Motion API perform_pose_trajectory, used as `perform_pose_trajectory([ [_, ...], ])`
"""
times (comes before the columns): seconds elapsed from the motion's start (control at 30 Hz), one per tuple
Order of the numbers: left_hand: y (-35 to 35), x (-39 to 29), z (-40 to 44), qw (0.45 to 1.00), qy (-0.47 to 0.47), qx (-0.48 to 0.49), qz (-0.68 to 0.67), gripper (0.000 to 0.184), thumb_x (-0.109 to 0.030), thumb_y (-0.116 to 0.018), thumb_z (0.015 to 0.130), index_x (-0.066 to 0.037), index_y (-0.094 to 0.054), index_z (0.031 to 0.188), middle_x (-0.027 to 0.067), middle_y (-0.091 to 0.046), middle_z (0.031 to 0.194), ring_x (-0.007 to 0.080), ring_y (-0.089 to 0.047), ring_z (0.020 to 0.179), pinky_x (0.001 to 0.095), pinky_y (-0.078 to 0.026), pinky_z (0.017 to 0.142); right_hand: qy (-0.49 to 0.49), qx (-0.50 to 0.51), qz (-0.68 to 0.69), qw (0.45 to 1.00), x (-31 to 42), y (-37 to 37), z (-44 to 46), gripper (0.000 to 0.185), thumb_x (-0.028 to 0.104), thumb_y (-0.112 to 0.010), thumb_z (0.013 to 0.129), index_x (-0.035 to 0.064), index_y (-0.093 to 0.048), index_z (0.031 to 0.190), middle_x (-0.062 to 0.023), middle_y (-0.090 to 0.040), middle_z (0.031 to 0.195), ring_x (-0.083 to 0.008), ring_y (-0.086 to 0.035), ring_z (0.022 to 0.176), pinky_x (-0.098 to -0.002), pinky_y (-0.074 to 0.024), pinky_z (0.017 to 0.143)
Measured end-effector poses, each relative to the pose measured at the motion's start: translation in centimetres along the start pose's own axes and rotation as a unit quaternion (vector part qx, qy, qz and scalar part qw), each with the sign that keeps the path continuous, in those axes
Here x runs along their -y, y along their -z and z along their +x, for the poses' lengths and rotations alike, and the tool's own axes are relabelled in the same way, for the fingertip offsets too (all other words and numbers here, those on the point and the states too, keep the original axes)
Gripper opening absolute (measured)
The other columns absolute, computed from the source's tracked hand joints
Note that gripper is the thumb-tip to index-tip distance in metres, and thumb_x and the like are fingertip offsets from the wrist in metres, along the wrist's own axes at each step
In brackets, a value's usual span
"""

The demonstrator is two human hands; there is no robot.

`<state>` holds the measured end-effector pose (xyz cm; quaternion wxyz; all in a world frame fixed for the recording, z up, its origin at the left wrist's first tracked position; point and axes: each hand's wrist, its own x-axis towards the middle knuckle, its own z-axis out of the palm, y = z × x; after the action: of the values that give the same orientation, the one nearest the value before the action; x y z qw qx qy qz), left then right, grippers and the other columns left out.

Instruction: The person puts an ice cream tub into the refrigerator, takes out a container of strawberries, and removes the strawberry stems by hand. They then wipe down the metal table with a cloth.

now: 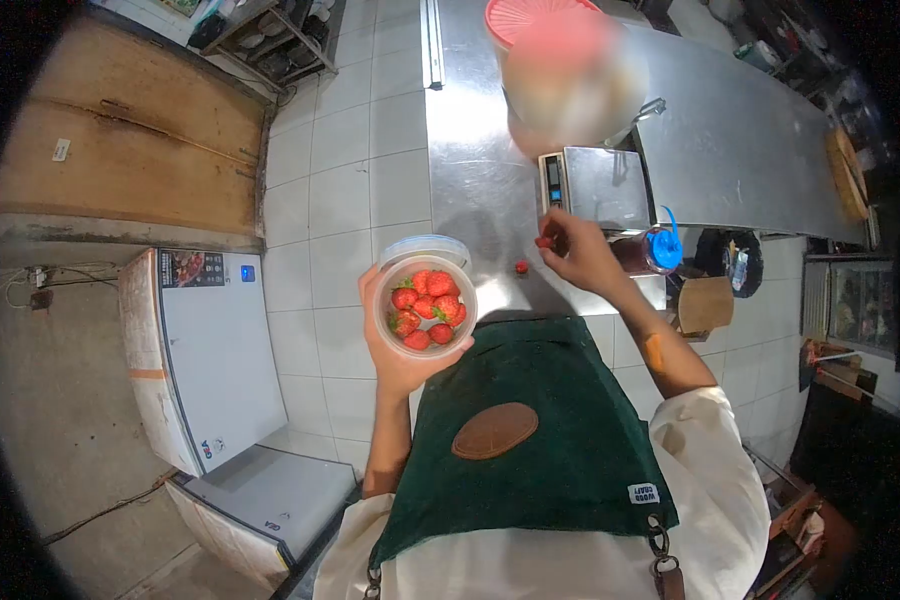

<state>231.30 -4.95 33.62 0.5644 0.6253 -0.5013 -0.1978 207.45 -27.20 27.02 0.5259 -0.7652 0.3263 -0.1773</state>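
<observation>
My left hand [400, 365] is wrapped round a clear round tub [383, 335] that holds several red strawberries [423, 306]. Behind the tub's rim, a clear lid-like piece with a blue edge [425, 243] shows. A small red strawberry piece [544, 242] is pinched between the fingertips of my right hand [575, 250], just in front of the kitchen scale [605, 188]. Another small red piece [521, 267] lies on the steel table [470, 190], between my two hands.
A container with a blue lid [664, 249] stands right of my right hand. A large tub with a red lid [545, 20], partly blurred, is at the table's far end. Two white chest freezers [220, 350] stand on the left, and a wicker tray [846, 172] lies far right.
</observation>
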Motion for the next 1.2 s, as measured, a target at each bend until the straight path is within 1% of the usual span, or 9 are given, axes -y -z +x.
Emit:
perform_pose_trajectory([
  [0.1, 0.1, 0.0, 0.0, 0.999, -0.017, 0.017, 0.035, 0.112, -0.022, -0.104, 0.057, -0.001, -0.041, 0.147, 0.0129, -0.056, 0.137, 0.0248, -0.061, 0.126, 0.0395, -0.051, 0.110, -0.028, -0.002, -0.155, 0.988, -7.3, -2.5, -0.6, 0.023, -0.001, -0.075, 0.086, 0.0029, -0.060, 0.103, -0.0158, -0.070, 0.104, -0.0261, -0.073, 0.089, -0.0387, -0.0576, 0.079],
  [0.17, 0.2, -0.5, 0.0, 0.999, -0.017, 0.009, 0.046, 0.112, -0.023, -0.104, 0.057, -0.001, -0.041, 0.147, 0.0126, -0.055, 0.136, 0.0248, -0.061, 0.126, 0.0394, -0.051, 0.109, -0.022, 0.000, -0.198, 0.980, -10.8, -4.1, -1.2, 0.041, 0.001, -0.073, 0.082, 0.0060, -0.057, 0.119, -0.0210, -0.068, 0.101, -0.0491, -0.067, 0.097, -0.0555, -0.0542, 0.082],
  [0.43, -0.6, -2.3, 1.0, 0.998, -0.053, -0.023, -0.001, 0.108, -0.024, -0.105, 0.055, -0.003, -0.049, 0.144, 0.0109, -0.050, 0.139, 0.0244, -0.057, 0.128, 0.0391, -0.050, 0.109, -0.020, -0.011, -0.274, 0.961, -14.2, -5.9, -2.0, 0.047, 0.004, -0.071, 0.087, 0.0068, -0.055, 0.131, -0.0231, -0.062, 0.117, -0.0462, -0.064, 0.111, -0.0529, -0.0552, 0.092],
  [0.6, -0.6, -2.8, 1.3, 0.997, -0.072, -0.017, 0.013, 0.105, -0.021, -0.104, 0.053, -0.005, -0.053, 0.143, 0.0143, -0.046, 0.143, 0.0284, -0.054, 0.133, 0.0410, -0.049, 0.110, 0.016, -0.056, -0.209, 0.976, -1.7, -2.7, -2.2, 0.036, 0.006, -0.073, 0.089, 0.0058, -0.063, 0.124, -0.0185, -0.066, 0.116, -0.0411, -0.066, 0.111, -0.0482, -0.0555, 0.091],
  [0.67, -0.9, -3.1, 1.4, 0.996, -0.083, -0.011, 0.021, 0.104, -0.018, -0.104, 0.052, -0.006, -0.055, 0.143, 0.0165, -0.044, 0.144, 0.0314, -0.052, 0.136, 0.0421, -0.049, 0.110, 0.046, -0.098, -0.068, 0.992, 5.9, -0.8, -2.1, 0.026, 0.008, -0.074, 0.090, 0.0061, -0.070, 0.116, -0.0158, -0.068, 0.115, -0.0369, -0.067, 0.107, -0.0447, -0.0549, 0.091],
  [0.77, -1.4, -3.5, 1.4, 0.998, -0.056, -0.010, 0.004, 0.103, -0.018, -0.104, 0.052, -0.007, -0.055, 0.142, 0.0158, -0.044, 0.142, 0.0310, -0.052, 0.135, 0.0426, -0.050, 0.110, 0.150, -0.108, -0.064, 0.981, 15.4, 1.7, -2.8, 0.025, 0.008, -0.075, 0.088, 0.0061, -0.073, 0.113, -0.0144, -0.066, 0.119, -0.0341, -0.066, 0.110, -0.0435, -0.0541, 0.093],
  [0.83, -1.8, -4.0, 1.6, 0.998, -0.054, 0.005, 0.019, 0.101, -0.016, -0.104, 0.052, -0.008, -0.056, 0.141, 0.0149, -0.044, 0.141, 0.0307, -0.052, 0.135, 0.0427, -0.050, 0.110, 0.325, -0.027, -0.156, 0.932, 18.7, 2.5, -3.0, 0.027, 0.008, -0.077, 0.083, 0.0075, -0.075, 0.110, -0.0139, -0.063, 0.128, -0.0339, -0.063, 0.119, -0.0448, -0.0529, 0.098],
  [0.97, -2.4, -4.8, 1.4, 0.999, -0.016, 0.010, -0.044, 0.098, -0.014, -0.104, 0.052, -0.008, -0.058, 0.138, 0.0144, -0.045, 0.140, 0.0314, -0.050, 0.137, 0.0429, -0.049, 0.111, 0.346, 0.023, -0.242, 0.906, 19.9, 1.0, -2.5, 0.028, 0.006, -0.077, 0.083, 0.0084, -0.075, 0.111, -0.0138, -0.059, 0.137, -0.0342, -0.058, 0.127, -0.0459, -0.0515, 0.100],
  [1.2, -1.9, -3.6, 0.7, 0.996, -0.053, 0.047, 0.046, 0.098, -0.019, -0.105, 0.050, -0.009, -0.061, 0.137, 0.0156, -0.049, 0.140, 0.0344, -0.047, 0.140, 0.0444, -0.048, 0.111, 0.255, 0.115, -0.359, 0.890, 19.2, 0.1, -2.4, 0.031, 0.008, -0.078, 0.083, 0.0071, -0.073, 0.113, -0.0135, -0.057, 0.141, -0.0351, -0.056, 0.131, -0.0459, -0.0490, 0.107],
])
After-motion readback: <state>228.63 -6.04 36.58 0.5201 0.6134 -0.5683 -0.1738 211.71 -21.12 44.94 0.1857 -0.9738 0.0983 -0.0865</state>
